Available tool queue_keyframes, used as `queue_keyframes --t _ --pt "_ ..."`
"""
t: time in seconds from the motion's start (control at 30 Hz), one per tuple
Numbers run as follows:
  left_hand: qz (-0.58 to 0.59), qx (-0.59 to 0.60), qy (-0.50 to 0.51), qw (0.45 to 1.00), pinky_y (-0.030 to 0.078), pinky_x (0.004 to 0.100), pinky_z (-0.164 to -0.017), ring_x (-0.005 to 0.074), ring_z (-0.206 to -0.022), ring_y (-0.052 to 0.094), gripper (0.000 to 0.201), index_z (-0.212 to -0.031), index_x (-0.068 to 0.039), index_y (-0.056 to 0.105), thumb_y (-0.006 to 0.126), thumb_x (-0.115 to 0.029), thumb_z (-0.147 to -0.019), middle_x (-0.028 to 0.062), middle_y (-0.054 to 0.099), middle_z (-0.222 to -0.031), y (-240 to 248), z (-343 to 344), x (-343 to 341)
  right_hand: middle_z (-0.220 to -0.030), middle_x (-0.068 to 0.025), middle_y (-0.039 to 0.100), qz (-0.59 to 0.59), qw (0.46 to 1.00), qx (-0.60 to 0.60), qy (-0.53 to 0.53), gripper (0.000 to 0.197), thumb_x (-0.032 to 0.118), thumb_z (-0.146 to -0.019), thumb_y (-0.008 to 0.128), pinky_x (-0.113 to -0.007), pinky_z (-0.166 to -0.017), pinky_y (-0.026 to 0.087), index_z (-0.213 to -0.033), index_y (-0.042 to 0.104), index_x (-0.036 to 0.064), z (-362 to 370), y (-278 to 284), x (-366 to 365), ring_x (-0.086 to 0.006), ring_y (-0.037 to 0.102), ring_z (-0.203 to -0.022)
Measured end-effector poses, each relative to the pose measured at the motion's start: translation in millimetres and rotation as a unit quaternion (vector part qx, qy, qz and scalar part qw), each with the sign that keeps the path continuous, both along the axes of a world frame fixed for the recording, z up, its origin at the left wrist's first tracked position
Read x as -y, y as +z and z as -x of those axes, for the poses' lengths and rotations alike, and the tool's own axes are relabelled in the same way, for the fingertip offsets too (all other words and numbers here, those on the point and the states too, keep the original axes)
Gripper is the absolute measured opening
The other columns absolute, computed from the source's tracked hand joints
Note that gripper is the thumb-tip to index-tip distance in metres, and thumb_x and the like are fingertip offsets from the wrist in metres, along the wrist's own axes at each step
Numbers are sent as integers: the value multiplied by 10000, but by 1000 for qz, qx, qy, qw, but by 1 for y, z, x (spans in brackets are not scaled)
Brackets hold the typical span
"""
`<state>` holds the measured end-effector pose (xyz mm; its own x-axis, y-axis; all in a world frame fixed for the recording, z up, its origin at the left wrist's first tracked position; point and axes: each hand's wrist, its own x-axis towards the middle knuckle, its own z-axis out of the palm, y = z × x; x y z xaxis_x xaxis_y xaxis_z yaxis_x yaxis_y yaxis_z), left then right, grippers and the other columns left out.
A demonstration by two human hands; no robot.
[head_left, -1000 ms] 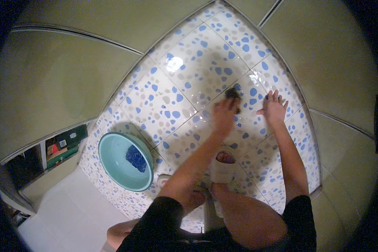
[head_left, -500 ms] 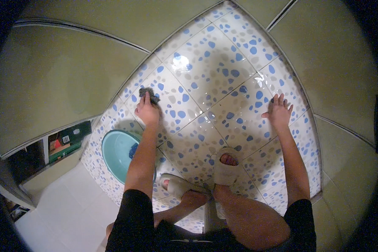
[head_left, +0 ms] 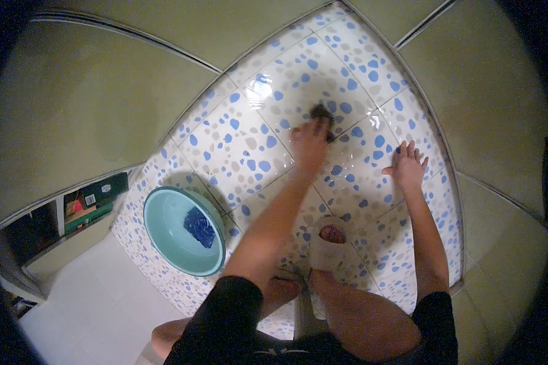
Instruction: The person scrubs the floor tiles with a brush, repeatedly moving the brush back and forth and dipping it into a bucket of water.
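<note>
My left hand [head_left: 310, 145] presses a dark, fuzzy scrubbing pad [head_left: 322, 114] against the wet floor near the middle of the tiles. Motion blurs the fingers a little, and they cover part of the pad. To the right, my right hand [head_left: 407, 168] rests on the tiles with its fingers spread and nothing in it. The floor tiles [head_left: 240, 131] are white with blue and grey pebble-like spots, and water glistens on them.
A turquoise basin [head_left: 158, 234] with a crumpled blue cloth [head_left: 198, 228] inside stands at the left. Olive-green panels [head_left: 122, 109] rise along both sides and meet at the far corner. My slippered foot [head_left: 330, 246] stands between my arms. Low shelves [head_left: 88, 207] hold boxes at the left.
My left hand has swept rightward across the tiles with the scrubbing pad, from near the left panel to the middle. The blue cloth in the basin is now uncovered. My right hand stays put.
</note>
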<state>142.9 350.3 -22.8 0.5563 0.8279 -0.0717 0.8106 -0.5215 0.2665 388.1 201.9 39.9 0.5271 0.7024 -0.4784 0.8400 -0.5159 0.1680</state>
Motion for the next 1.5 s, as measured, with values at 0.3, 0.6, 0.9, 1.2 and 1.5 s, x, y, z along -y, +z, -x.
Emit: queue_keyframes --t 0.3,0.6,0.9,1.2,1.5 --pt "-87 -125 287 946 365 513 -987 292 -1143 575 589 -1343 -188 610 670 -145 -759 96 597 -1336 15 241 -87 -1571 -234 329 3 1000 5 -1 1178 584 -585 819 -660 -1134 264 -1504 342 21 -3 -2 -2 -417 408 -1397" --pt "-105 143 -65 982 469 516 -714 380 -868 594 406 -1214 -94 627 596 -89 -809 177 632 -1019 -5 33 -31 -1579 -230 315 -22 1000 10 7 1200 594 -572 833 -667 -1131 263 -1510 335 37 -6 -12 6 -414 404 -1402" --pt "32 24 27 999 381 517 -1050 314 -1149 574 516 -1339 -174 586 637 -162 -825 88 624 -1239 19 -46 -100 -1602 -202 286 15 1000 22 5 1212 640 -590 795 -656 -1155 225 -1534 302 62 -18 -11 19 -408 384 -1418" --pt "-101 -132 270 948 387 515 -1010 319 -1131 599 560 -1346 -203 610 661 -172 -789 96 616 -1315 8 219 -149 -1605 -201 277 42 999 -1 -12 1204 598 -608 820 -631 -1172 209 -1540 288 51 -2 3 -4 -403 353 -1436" --pt "-139 62 63 986 442 509 -950 316 -1050 624 473 -1257 -142 636 612 -47 -794 107 656 -1220 -6 91 -121 -1609 -195 271 34 999 10 -9 1233 632 -600 801 -635 -1168 217 -1550 264 57 -6 -6 -1 -385 366 -1434"
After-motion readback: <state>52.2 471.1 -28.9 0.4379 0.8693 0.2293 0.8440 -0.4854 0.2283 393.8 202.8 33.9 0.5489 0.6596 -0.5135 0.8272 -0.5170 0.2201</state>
